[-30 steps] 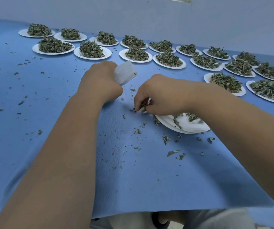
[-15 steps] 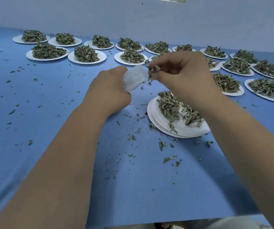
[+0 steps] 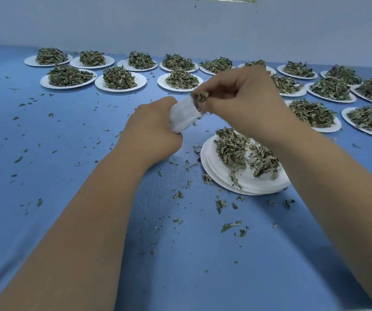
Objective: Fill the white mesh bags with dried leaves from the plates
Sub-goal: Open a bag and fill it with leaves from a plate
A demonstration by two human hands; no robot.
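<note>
head view. a small white mesh bag (image 3: 183, 115) of soft, fine-woven fabric sits in the left hand (image 3: 155, 131), whose fingers are curled round its lower end; its mouth points up and to the right. whether leaves already lie inside cannot be told. the right hand (image 3: 243, 102) pinches a tuft of dried grey-green leaves (image 3: 200, 95) between thumb and fingertips, right at the bag's mouth and touching it.

below the right wrist, a stack of round white paper plates (image 3: 212, 176) carries a thinned, split heap of crinkled leaves (image 3: 232, 149). two rows of single white plates (image 3: 43, 83) along the far edge each carry a full mound.

against one second earlier: the right hand was down at the stack's left rim; it is now raised at the bag. the left hand's grip is unchanged.

the blue table cover (image 3: 68, 187) is smooth and matte, strewn with leaf crumbs (image 3: 229, 226). the pale wall (image 3: 180, 23) behind is plain.
</note>
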